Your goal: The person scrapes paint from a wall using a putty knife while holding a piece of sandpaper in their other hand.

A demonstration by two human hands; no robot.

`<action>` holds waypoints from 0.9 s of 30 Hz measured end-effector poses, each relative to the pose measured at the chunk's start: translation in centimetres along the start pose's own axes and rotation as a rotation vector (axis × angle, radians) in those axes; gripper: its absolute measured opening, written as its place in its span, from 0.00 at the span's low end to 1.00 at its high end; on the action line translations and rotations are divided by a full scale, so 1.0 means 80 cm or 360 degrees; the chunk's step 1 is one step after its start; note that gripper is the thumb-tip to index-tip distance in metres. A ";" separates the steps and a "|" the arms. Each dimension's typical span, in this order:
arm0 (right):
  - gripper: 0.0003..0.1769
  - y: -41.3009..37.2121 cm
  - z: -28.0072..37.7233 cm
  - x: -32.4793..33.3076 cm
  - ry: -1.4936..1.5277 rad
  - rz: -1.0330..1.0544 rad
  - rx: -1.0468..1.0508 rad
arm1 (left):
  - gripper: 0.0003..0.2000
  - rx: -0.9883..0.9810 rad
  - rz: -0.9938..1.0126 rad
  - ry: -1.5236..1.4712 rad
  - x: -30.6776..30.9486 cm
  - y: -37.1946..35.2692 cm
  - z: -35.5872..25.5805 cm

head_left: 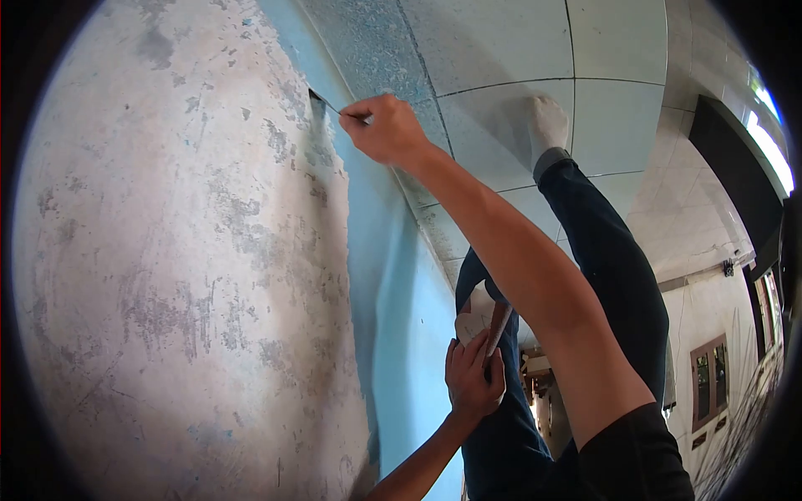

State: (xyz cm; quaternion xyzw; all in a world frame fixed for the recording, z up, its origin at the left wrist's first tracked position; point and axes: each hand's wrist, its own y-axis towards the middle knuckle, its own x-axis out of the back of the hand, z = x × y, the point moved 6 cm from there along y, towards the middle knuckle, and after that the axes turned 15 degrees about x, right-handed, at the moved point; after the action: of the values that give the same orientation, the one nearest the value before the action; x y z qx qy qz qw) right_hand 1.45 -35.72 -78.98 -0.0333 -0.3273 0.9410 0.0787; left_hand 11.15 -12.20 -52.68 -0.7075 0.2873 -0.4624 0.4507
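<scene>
Near the top middle, my right hand (pixel 384 127) is closed on a thin scraper (pixel 332 108). The scraper's dark blade edge touches the wall (pixel 192 250) where the bare, patchy grey-white surface meets a light blue painted strip (pixel 394 275). Lower down, close to my legs, my left hand (pixel 476 377) has its fingers wrapped round a brown handle-like object (pixel 499 324). A pale rounded shape (pixel 472 326) shows beside its fingertips; what it is I cannot make out.
Pale floor tiles (pixel 501 42) run along the wall's foot, dusty near the blue strip. My dark trouser leg (pixel 614 242) and one foot (pixel 549 123) rest over them. At the right are a dark panel (pixel 735 179) and a brown-framed window (pixel 710 382).
</scene>
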 end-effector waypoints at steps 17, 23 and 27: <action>0.13 -0.036 -0.007 0.002 0.0049 -0.0012 0.0137 | 0.16 -0.0027 0.0038 -0.0034 0.012 0.013 -0.019; 0.13 -0.029 -0.007 -0.001 0.0075 0.0003 0.0051 | 0.17 0.0000 0.0012 0.0004 0.018 0.015 -0.029; 0.14 -0.022 -0.012 0.003 0.0084 -0.0003 0.0138 | 0.17 -0.0050 0.0014 0.0029 0.014 0.013 -0.020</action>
State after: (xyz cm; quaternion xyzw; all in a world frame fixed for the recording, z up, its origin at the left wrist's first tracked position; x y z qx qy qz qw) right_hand 1.57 -33.78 -78.63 -0.0542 -0.2841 0.9531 0.0894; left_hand 10.17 -14.16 -52.95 -0.7090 0.3018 -0.4621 0.4389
